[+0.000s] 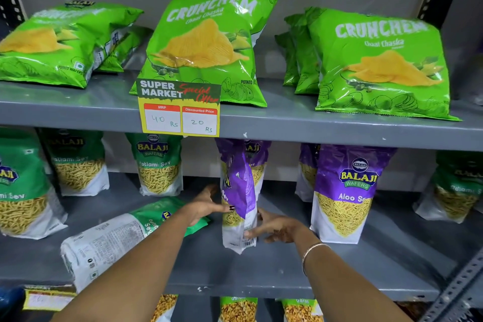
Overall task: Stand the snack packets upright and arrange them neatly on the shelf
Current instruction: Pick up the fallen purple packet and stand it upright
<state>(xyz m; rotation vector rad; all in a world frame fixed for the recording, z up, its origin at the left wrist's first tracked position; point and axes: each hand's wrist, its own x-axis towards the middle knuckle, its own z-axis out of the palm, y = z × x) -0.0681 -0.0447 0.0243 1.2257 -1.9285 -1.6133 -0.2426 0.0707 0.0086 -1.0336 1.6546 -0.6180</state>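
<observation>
A purple Aloo Sev packet (239,191) stands upright, turned edge-on, in the middle of the grey middle shelf (261,269). My left hand (206,206) touches its left side and my right hand (274,227) grips its lower right edge. A green Ratlami Sev packet (115,238) lies flat on its face just left of my left arm. Another purple packet (345,191) stands upright to the right. Green Ratlami Sev packets (159,165) stand along the back and left.
The upper shelf (339,128) holds green Crunchem chip bags (206,42), some leaning or lying down, with a price tag (180,108) hanging from its edge. More packets (237,308) show on the shelf below. A perforated metal upright (454,287) runs at the right.
</observation>
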